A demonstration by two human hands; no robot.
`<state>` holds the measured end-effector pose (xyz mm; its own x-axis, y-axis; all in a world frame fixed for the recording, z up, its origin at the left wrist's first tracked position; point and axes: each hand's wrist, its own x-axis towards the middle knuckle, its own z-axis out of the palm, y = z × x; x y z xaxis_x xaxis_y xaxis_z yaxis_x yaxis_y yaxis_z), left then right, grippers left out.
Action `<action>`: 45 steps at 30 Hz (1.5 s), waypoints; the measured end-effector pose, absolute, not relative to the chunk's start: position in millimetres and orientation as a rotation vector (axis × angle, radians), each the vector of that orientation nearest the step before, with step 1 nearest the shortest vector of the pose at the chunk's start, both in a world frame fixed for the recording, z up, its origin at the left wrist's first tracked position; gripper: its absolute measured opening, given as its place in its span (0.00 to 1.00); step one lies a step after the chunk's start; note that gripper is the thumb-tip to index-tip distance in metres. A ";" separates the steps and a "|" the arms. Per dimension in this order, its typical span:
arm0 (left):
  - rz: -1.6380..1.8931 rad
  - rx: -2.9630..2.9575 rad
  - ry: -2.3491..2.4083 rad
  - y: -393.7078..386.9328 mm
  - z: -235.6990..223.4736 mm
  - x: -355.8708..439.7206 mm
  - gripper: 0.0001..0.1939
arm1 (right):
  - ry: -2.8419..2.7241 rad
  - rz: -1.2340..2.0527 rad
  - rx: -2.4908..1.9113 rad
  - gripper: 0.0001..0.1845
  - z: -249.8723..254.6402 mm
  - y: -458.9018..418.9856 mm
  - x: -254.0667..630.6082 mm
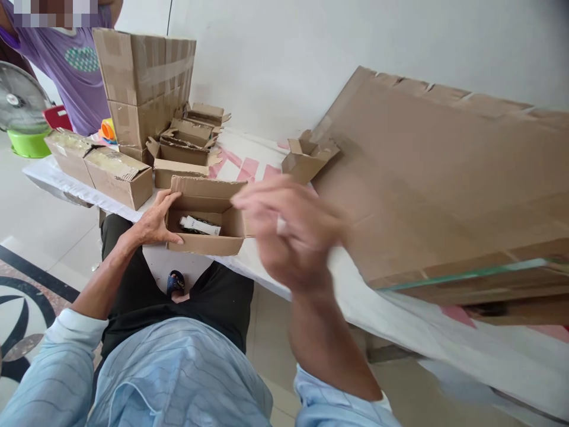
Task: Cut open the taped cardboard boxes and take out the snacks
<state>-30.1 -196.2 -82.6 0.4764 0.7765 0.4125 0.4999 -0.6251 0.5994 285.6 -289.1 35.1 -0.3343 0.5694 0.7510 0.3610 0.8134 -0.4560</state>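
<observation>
An open cardboard box point(207, 245) sits on the cloth-covered table in front of me. My left hand point(155, 222) grips its left end, thumb on the near wall and fingers over the far side. Inside lies a white tube point(201, 225) with dark print, on top of dark items that I cannot make out. My right hand point(296, 228) is raised just to the right of the box and smeared by motion. Its fingers look bent, and a small white patch shows between them and the thumb; whether it is a held thing is unclear.
Several opened boxes point(180, 172) stand behind mine, beside a tall stack of taped cartons point(151, 68). Two taped boxes point(118, 175) lie at left. A small open box point(306, 157) leans by a large cardboard sheet point(435, 178). A person in purple point(84, 83) stands near a fan point(20, 98).
</observation>
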 end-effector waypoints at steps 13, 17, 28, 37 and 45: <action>0.932 2.332 1.114 -195.1 -76.2 -28.4 0.74 | -2.863 0.426 -1.858 0.26 -30.6 -155.9 221.8; 0.931 2.329 1.116 -189.5 -76.0 -28.8 0.73 | -2.864 0.469 -1.818 0.22 -42.2 -143.9 209.8; 0.873 2.278 1.280 -140.3 -78.9 -34.4 0.61 | -1.881 1.054 -0.939 0.24 -26.2 -134.2 286.1; 0.769 2.381 1.657 -127.6 -37.5 -38.0 0.45 | -1.362 1.398 -0.574 0.39 -20.7 -166.5 280.3; 1.072 2.074 0.929 -174.0 -15.0 28.4 0.34 | -1.377 1.221 -0.590 0.36 -39.9 -169.8 244.9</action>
